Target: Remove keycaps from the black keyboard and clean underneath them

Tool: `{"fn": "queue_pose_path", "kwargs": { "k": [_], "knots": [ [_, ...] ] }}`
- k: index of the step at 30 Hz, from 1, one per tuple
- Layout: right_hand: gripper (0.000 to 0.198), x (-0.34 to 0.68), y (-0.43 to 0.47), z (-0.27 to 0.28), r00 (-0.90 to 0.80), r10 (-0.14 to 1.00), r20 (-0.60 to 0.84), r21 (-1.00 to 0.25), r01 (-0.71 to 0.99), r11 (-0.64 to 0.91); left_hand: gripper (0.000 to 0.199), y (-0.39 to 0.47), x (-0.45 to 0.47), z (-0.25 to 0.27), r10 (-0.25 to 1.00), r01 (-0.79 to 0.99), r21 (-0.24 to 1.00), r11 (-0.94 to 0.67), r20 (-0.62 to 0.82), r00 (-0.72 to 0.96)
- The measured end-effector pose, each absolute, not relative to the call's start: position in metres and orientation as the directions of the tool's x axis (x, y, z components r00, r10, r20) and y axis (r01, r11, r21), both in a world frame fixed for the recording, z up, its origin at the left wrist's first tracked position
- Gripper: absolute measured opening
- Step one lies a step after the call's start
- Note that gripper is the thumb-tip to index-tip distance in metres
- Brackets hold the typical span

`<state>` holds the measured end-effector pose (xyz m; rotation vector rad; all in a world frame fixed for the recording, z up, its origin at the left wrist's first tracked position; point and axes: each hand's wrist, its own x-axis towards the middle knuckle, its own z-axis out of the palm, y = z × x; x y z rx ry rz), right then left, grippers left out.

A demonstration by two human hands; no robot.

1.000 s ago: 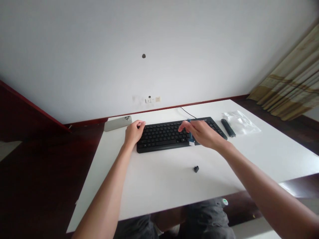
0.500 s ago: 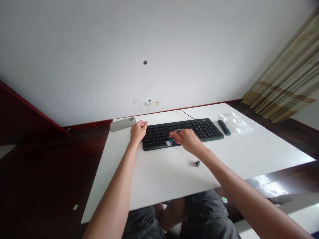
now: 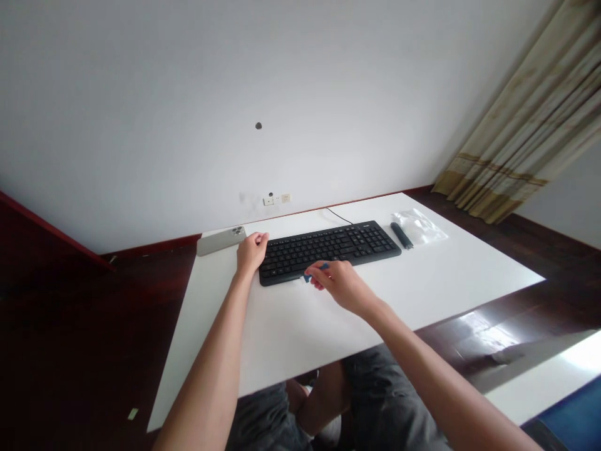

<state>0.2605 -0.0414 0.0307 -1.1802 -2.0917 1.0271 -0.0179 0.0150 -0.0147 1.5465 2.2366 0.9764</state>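
A black keyboard (image 3: 323, 247) lies on the white table (image 3: 291, 338). My left hand (image 3: 251, 252) is closed on its left end, fingers curled at the edge. In my right hand (image 3: 335, 280) is a small blue brush (image 3: 308, 276) with pale bristles. The bristle end points left and meets the keyboard's front edge, near its left half. My fingers hide most of the brush handle.
A smartphone (image 3: 220, 241) lies face down at the back left. To the keyboard's right are a dark cylindrical piece (image 3: 401, 235) and a clear plastic bag (image 3: 419, 225). A black cable (image 3: 339, 215) runs off the back edge toward the wall.
My right hand has moved the brush from the keys toward me, to the keyboard's front edge. My left hand stays at the left end. The small black piece is no longer visible.
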Motion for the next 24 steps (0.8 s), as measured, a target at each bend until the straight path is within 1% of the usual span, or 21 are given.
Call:
{"fn": "queue_pose_path", "kwargs": {
  "k": [2, 3, 6, 8, 10, 12, 13, 15, 16, 18, 20, 24],
  "knots": [
    [0.041, 0.267, -0.04, 0.022, -0.439, 0.893, 0.098, -0.761, 0.545, 0.352, 0.033, 0.014, -0.018, -0.014, 0.901, 0.735, 0.646, 0.206, 0.169, -0.4],
    [0.042, 0.281, -0.037, 0.018, -0.38, 0.919, 0.105, -0.737, 0.591, 0.328, 0.033, 0.013, -0.017, -0.013, 0.901, 0.736, 0.647, 0.201, 0.172, -0.397],
    [0.043, 0.344, -0.023, 0.013, -0.182, 0.974, 0.137, -0.65, 0.725, 0.228, 0.033, 0.012, -0.016, -0.012, 0.905, 0.735, 0.65, 0.193, 0.171, -0.389],
    [0.042, 0.383, -0.017, 0.016, -0.03, 0.987, 0.159, -0.591, 0.798, 0.12, 0.033, 0.012, -0.015, -0.011, 0.906, 0.734, 0.65, 0.197, 0.165, -0.39],
    [0.041, 0.4, -0.017, 0.021, 0.042, 0.986, 0.16, -0.607, 0.792, 0.065, 0.032, 0.013, -0.015, -0.011, 0.903, 0.728, 0.652, 0.212, 0.154, -0.401],
    [0.043, 0.39, -0.021, 0.026, 0.02, 0.988, 0.155, -0.692, 0.716, 0.094, 0.031, 0.015, -0.016, -0.012, 0.898, 0.718, 0.659, 0.223, 0.148, -0.415],
    [0.045, 0.376, -0.023, 0.028, -0.032, 0.988, 0.154, -0.74, 0.658, 0.137, 0.031, 0.016, -0.016, -0.012, 0.896, 0.713, 0.664, 0.223, 0.149, -0.419],
    [0.047, 0.342, -0.028, 0.028, -0.189, 0.972, 0.14, -0.812, 0.54, 0.222, 0.03, 0.016, -0.016, -0.012, 0.892, 0.705, 0.677, 0.211, 0.161, -0.422],
    [0.046, 0.325, -0.029, 0.026, -0.247, 0.96, 0.129, -0.83, 0.503, 0.241, 0.03, 0.016, -0.016, -0.012, 0.891, 0.703, 0.682, 0.203, 0.168, -0.421],
    [0.044, 0.302, -0.03, 0.022, -0.319, 0.941, 0.113, -0.825, 0.498, 0.268, 0.029, 0.015, -0.016, -0.01, 0.888, 0.699, 0.689, 0.191, 0.181, -0.422],
    [0.044, 0.301, -0.027, 0.017, -0.301, 0.947, 0.113, -0.787, 0.554, 0.27, 0.028, 0.014, -0.015, -0.009, 0.884, 0.697, 0.693, 0.182, 0.196, -0.425],
    [0.043, 0.35, -0.014, 0.015, -0.097, 0.981, 0.167, -0.661, 0.727, 0.184, 0.025, 0.014, -0.014, -0.009, 0.873, 0.692, 0.705, 0.159, 0.226, -0.432]
  ]
}}
